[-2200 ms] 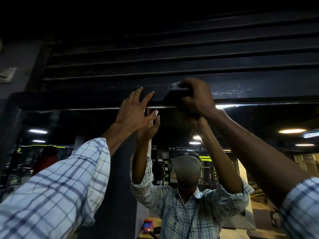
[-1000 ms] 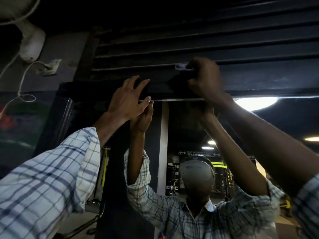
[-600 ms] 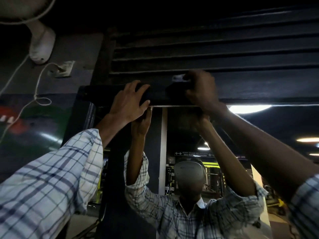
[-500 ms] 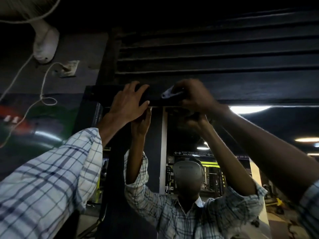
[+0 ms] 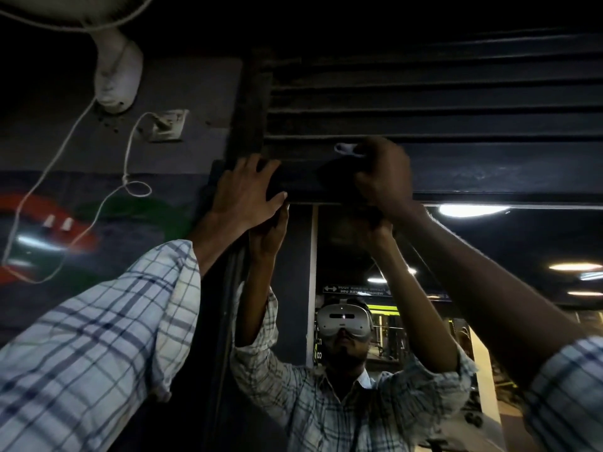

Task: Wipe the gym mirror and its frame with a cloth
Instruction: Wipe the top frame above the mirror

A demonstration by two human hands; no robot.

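head view, looking up at the top edge of the gym mirror. its dark frame runs as a flat bar from the centre of the picture out to 3 o'clock, with the glass below it.

the right hand is up at the bar just right of centre. its fingers are curled tight round a dark cloth, which it holds against the face of the frame. the cloth is nearly the colour of the bar, so its edges are hard to make out. a small white tab sticks out on the 12 o'clock side of the knuckles.

the left hand lies at 9 o'clock of the right hand, near the cloth but not on it. its fingers are straight and spread, the palm is flat on the left end of the frame, and the thumb is at the bar's lower edge. it holds nothing.

the forearms rise from a checked left sleeve at 7 o'clock and a checked right sleeve at 4 o'clock.

in the glass the person's reflection wears a white headset, with both arms raised to the frame's lower edge. a ceiling light shines in the glass toward 3 o'clock.

dark horizontal slats lie above the frame, at 1 o'clock. at 11 o'clock the base of a white wall fan sits on the grey wall. a white cord hangs in a loop from a plug in a socket just to the fan's right. at 9 o'clock the wall carries a red and green painted shape.
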